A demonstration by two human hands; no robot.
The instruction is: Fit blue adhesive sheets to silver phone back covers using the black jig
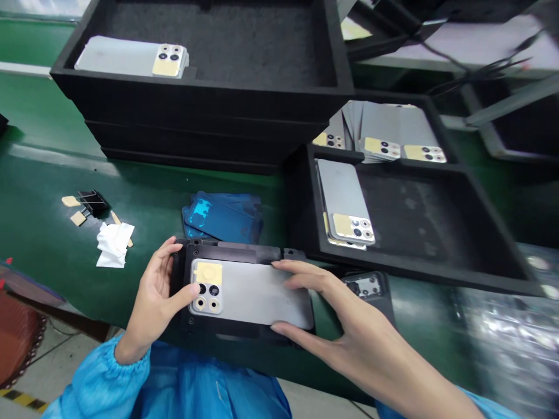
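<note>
A silver phone back cover [257, 294] with a yellow-taped camera block lies in a black fixture [244, 251] at the near edge of the green bench. My left hand [152, 299] clasps the cover's left end, thumb beside the camera lenses. My right hand [345, 329] spans the cover's right end, fingers on its top and bottom edges. Both hands grip the cover in the fixture.
A stack of blue films [225, 215] lies behind the fixture. A black foam tray [437, 256] at right holds more covers [347, 203]. Stacked black trays [196, 116] stand behind, one cover [131, 58] in the top. A white wipe [113, 244] and a binder clip [92, 202] lie at left.
</note>
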